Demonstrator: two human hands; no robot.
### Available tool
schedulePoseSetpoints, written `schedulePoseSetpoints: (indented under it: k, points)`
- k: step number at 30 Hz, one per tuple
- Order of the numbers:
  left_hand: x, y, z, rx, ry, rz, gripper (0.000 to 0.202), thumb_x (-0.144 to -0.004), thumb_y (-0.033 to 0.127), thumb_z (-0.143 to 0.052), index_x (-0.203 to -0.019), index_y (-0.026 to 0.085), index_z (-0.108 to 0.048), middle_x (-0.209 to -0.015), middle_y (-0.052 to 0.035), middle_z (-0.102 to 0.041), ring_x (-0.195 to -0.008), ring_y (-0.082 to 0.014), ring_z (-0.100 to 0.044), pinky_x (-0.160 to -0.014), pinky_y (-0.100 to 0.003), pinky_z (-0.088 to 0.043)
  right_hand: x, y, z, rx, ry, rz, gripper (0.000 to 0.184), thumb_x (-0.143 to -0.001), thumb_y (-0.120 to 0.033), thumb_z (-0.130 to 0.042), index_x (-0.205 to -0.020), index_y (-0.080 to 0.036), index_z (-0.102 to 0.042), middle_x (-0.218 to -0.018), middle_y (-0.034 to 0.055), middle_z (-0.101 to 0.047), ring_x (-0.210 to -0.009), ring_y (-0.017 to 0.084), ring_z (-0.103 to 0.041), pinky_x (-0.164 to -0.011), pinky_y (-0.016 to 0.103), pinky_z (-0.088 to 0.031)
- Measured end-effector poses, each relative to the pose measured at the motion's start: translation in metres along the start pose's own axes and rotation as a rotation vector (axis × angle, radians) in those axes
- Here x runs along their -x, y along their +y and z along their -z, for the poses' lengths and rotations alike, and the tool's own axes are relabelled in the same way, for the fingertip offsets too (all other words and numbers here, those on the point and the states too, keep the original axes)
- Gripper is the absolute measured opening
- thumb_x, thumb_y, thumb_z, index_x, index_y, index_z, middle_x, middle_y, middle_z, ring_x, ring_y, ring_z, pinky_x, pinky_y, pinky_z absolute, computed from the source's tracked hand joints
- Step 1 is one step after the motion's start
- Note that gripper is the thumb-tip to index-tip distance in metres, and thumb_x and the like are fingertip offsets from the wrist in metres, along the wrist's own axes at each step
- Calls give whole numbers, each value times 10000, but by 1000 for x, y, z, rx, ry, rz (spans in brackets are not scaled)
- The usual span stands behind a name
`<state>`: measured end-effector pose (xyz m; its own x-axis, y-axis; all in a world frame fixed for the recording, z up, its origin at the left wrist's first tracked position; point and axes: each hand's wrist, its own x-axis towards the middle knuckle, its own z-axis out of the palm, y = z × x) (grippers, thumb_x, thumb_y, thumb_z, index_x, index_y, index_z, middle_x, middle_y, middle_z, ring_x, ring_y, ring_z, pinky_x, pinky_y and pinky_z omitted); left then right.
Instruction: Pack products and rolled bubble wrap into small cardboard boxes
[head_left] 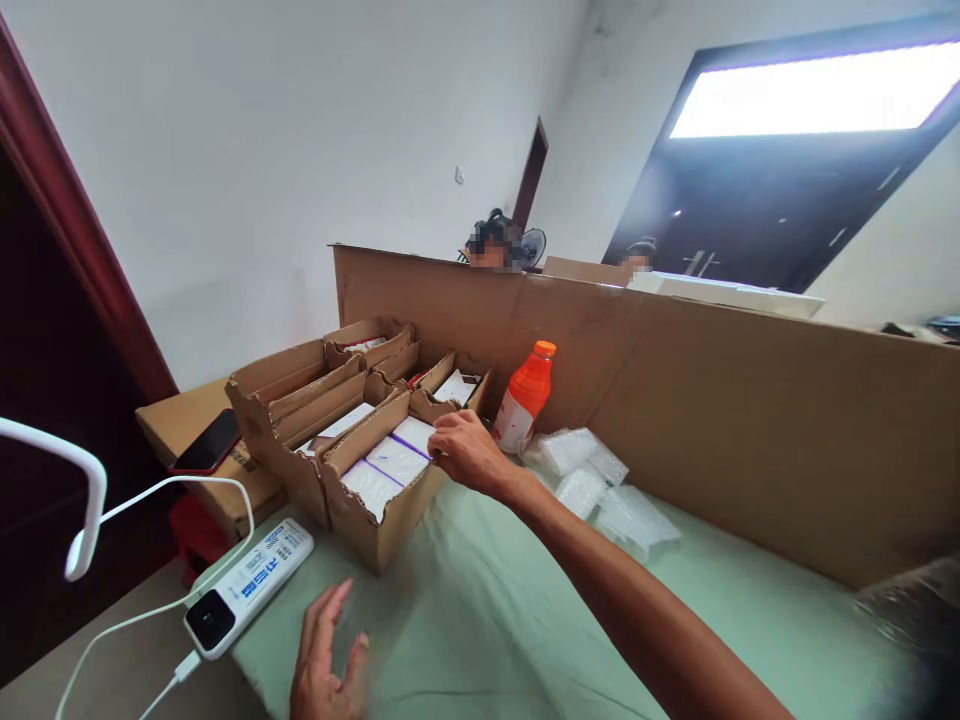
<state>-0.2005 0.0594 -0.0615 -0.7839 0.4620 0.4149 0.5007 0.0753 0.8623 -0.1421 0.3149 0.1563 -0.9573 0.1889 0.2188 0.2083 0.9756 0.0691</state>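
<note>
My right hand [466, 452] reaches to the right end of a cardboard box [381, 545]. Its fingers are curled together at the rim, and whatever they grip is hidden. Inside that box sit white packets [397, 460] with purple edges, packed in a row. Low in the view, my left hand [328, 655] hovers over the green cloth [480, 620] with thumb and fingers apart, holding nothing. Just beyond my right hand stands an orange-capped bottle [529, 395], slightly tilted in the view. Flat packs of bubble wrap [581, 490] lie beside it.
More cardboard bins [300, 375] with cards and papers stand behind the box. A phone [206, 442] rests on a carton at left. A white power bank [251, 585] with a cable lies near the table edge. A tall cardboard panel [712, 410] bounds the back; two people are behind it.
</note>
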Motion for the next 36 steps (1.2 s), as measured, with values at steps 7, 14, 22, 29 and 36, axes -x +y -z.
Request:
schedulePoseSetpoints:
  k: [7, 14, 22, 29, 36]
  points:
    - [2, 7, 13, 58, -50, 113, 603, -889, 426, -543, -1442, 216, -429, -1384, -138, -546, -1237, -320, -571, -1033, -495, -495, 116, -74, 36, -12, 90, 20, 229, -910, -151, -580, -698, -225, -624, -683, 22, -681, -737, 190, -595, -958, 425, -383]
    - [5, 14, 13, 178, -278, 127, 744, -836, 539, -622, -1481, 244, -398, -1480, -148, -514, -1263, -370, -559, -1073, -599, -441, 270, -71, 50, -344, 649, -692, 153, -935, -413, -585, -927, -311, -699, -1041, 55, -756, -1005, 282, -697, -935, 471, -530]
    - [-6, 23, -16, 380, -417, 278, 802, -779, 644, -628, -1483, 322, -418, -1499, -66, -530, -1361, -414, -482, -1127, -616, -400, 338, -127, -87, -850, 482, -984, 445, -920, -576, -493, -1299, -393, -636, -1076, 50, -763, -982, 303, -741, -821, 415, -627]
    - [27, 55, -67, 501, -572, 340, 855, -822, 572, -579, -1547, 217, -298, -1336, -132, -644, -1343, -408, -515, -1174, -581, -355, 350, -129, -104, -922, 620, -1139, 609, -895, -660, -474, -1443, -402, -540, -1355, 30, -660, -1290, 300, -594, -1029, 426, -532]
    - [38, 91, -127, 666, -737, 412, 981, -681, 510, -766, -1505, 137, -386, -1423, -179, -574, -1421, -429, -409, -1203, -513, -296, 384, -86, -89, -1027, 855, -1405, 766, -894, -751, -422, -1451, -242, -557, -1470, 64, -570, -1431, 327, -428, -1185, 469, -360]
